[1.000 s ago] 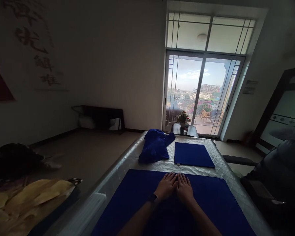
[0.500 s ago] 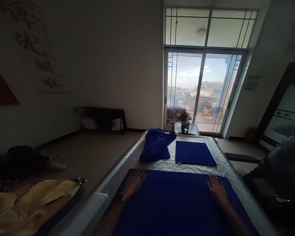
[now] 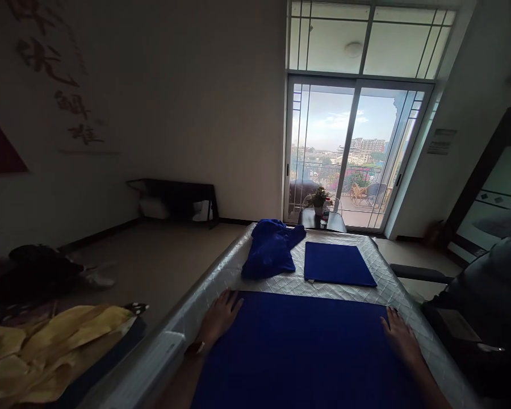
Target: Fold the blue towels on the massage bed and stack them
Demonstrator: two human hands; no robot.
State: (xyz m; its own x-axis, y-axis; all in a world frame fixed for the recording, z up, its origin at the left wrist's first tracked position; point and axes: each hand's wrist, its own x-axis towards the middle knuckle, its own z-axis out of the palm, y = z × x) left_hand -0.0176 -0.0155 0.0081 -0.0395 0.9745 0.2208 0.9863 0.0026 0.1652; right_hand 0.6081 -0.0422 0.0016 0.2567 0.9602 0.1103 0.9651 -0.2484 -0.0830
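Observation:
A large dark blue cloth (image 3: 310,352) lies spread flat across the near part of a padded, silver-covered table (image 3: 276,285). On its far left corner rests my left hand (image 3: 219,315), open and palm down, with the fingers pointing away from me. My right hand (image 3: 400,332) lies flat at the far right corner, fingers stretched out. Beyond the cloth, a neatly folded blue cloth (image 3: 339,264) sits at the right. Beside it at the left is a crumpled blue garment (image 3: 270,250).
Yellow fabric (image 3: 59,346) is heaped low on the left. A dark chair (image 3: 489,301) stands close by the right edge. Past the table's far end are a small table with a potted plant (image 3: 319,199) and a sliding glass door (image 3: 323,147).
Both hands have slid outward over the blue cloth, the left one leftward and the right one rightward, to its far corners. The view has tilted slightly.

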